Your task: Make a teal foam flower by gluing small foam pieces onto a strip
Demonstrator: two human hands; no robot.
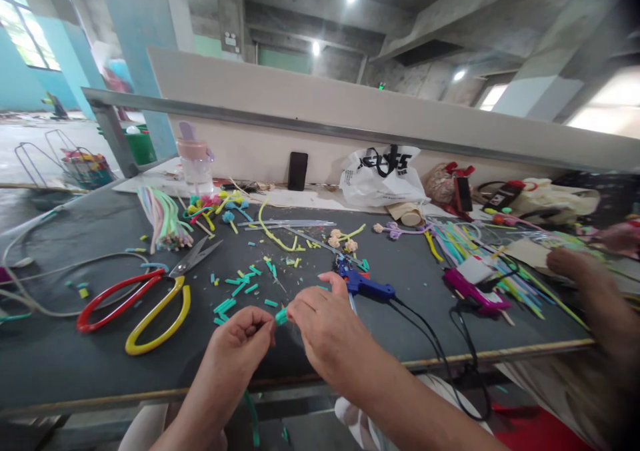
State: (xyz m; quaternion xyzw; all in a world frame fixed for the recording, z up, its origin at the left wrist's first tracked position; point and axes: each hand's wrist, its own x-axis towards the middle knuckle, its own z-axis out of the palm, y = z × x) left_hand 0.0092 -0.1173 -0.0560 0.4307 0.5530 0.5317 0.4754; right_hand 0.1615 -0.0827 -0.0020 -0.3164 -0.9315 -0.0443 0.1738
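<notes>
Near the table's front edge, my right hand (320, 324) pinches a small green piece (281, 317) between thumb and fingers. My left hand (243, 344) is closed just left of it, fingertips pressed together beside the piece; what they hold is too small to make out. Cut green pieces (243, 283) lie scattered beyond my hands. A blue glue gun (367, 286) rests to the right of them, its cord running off the front edge. Large scissors with red and yellow handles (159, 288) lie partly open at the left.
Pipe cleaner bundles lie at the left (163, 221) and right (480, 251). A magenta glue gun (475, 291) sits beside another person's hand (580, 278). Along the back stand a bottle (196, 168), a phone (298, 171) and a white bag (383, 178).
</notes>
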